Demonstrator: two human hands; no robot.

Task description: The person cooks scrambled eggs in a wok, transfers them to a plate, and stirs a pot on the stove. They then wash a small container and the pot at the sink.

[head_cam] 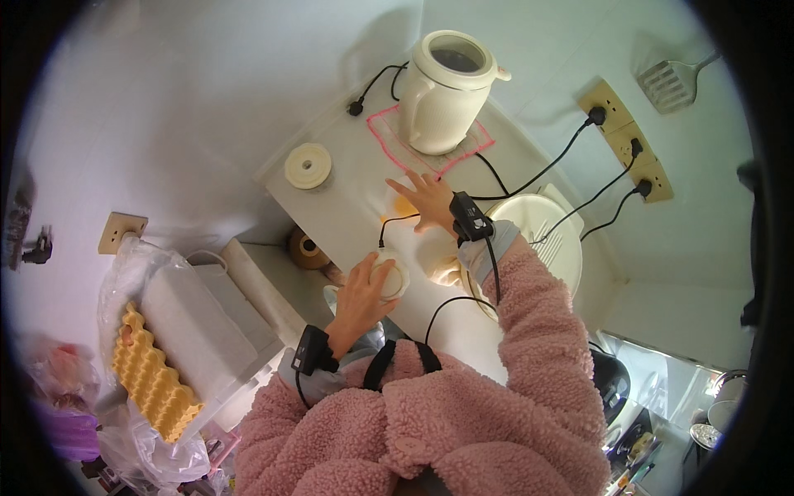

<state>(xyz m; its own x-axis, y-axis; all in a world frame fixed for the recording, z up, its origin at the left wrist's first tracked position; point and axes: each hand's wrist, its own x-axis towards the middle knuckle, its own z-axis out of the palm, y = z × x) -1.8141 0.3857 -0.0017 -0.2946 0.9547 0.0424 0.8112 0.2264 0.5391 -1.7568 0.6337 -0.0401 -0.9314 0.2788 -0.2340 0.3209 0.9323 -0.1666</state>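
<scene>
My left hand (363,297) curls around a small, round, cream-white device (392,280) near the counter's front edge. A thin black cable runs from its far side toward my right hand (430,197). That hand is spread with its fingers apart, palm down over the counter. Just under and left of it is an orange patch (404,206), partly covered by the fingers; what it belongs to is unclear. A crumpled cream item (448,268) sits below my right wrist, partly hidden by the sleeve. Both wrists wear black strapped-on boxes with cables.
A cream electric jug with a see-through lid (443,99) stands on a pink-edged cloth (477,137). A lidded canister (308,166) is at the left. A ribbed white appliance (552,248) lies right, under cords from wall sockets (623,139). A yellow egg tray (152,378) leans lower left.
</scene>
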